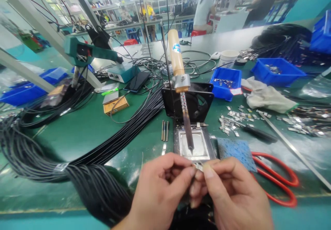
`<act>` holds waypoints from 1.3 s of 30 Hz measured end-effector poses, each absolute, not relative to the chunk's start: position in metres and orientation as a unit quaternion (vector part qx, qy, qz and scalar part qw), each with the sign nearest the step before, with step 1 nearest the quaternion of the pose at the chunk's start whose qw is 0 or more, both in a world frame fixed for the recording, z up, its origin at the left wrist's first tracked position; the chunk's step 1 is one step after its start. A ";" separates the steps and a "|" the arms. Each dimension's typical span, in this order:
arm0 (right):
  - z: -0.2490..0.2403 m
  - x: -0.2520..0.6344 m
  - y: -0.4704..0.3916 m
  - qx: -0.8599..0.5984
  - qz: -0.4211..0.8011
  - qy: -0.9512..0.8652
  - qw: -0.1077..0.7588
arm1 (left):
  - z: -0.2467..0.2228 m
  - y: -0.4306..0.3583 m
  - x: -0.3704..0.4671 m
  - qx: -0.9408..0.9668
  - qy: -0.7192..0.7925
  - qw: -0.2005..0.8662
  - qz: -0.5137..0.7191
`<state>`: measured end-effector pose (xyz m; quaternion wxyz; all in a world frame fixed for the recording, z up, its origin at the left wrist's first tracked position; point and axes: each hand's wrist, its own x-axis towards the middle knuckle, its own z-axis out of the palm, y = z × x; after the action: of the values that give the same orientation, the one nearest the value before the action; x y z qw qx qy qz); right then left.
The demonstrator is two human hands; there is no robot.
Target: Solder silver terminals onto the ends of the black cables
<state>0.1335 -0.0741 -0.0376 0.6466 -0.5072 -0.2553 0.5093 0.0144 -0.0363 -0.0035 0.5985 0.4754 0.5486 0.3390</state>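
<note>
A small silvery metal piece is pinched between the fingertips of my left hand and my right hand, low in the centre of the view. Just beyond the fingertips, a soldering iron with a wooden handle is clamped tip down. Its tip points at a square metal tray on a black base. Behind the tray stands a black fan. To the right of the tray lies a blue sponge, partly covering red-handled scissors.
A large bundle of black cables runs across the left. Blue bins stand at the back right, near a white cloth. Small metal connectors and a metal ruler lie on the right. People work in the background.
</note>
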 end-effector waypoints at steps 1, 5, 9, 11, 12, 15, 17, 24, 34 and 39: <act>-0.040 0.139 -0.074 -0.506 0.511 -0.278 0.637 | -0.003 -0.038 0.012 0.507 0.557 0.571 0.325; -0.046 0.156 -0.075 -0.484 0.515 -0.372 0.602 | -0.004 -0.047 0.004 0.608 0.546 0.500 0.286; -0.040 0.153 -0.077 -0.512 0.517 -0.345 0.593 | -0.009 -0.055 -0.001 0.667 0.491 0.457 0.323; -0.035 0.149 -0.078 -0.529 0.520 -0.321 0.589 | -0.011 -0.057 -0.003 0.713 0.458 0.401 0.348; -0.033 0.147 -0.079 -0.533 0.522 -0.317 0.586 | -0.011 -0.058 -0.004 0.734 0.442 0.373 0.357; -0.029 0.144 -0.080 -0.535 0.522 -0.320 0.583 | -0.009 -0.059 -0.005 0.764 0.417 0.321 0.373; -0.029 0.144 -0.080 -0.535 0.521 -0.319 0.583 | -0.009 -0.059 -0.006 0.766 0.419 0.305 0.381; -0.031 0.144 -0.079 -0.532 0.515 -0.321 0.591 | -0.010 -0.064 -0.006 0.768 0.450 0.257 0.376; -0.028 0.174 -0.084 -0.594 0.387 -0.488 0.509 | -0.002 -0.061 -0.002 0.647 0.538 0.447 0.303; -0.018 0.210 -0.081 -0.522 0.171 -0.725 0.416 | 0.010 -0.061 0.000 0.547 0.523 0.602 0.256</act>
<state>0.2096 -0.0806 -0.0184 0.4161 -0.5222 -0.7245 0.1711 -0.0004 -0.0609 0.0098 0.6017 0.5466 0.5230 0.2563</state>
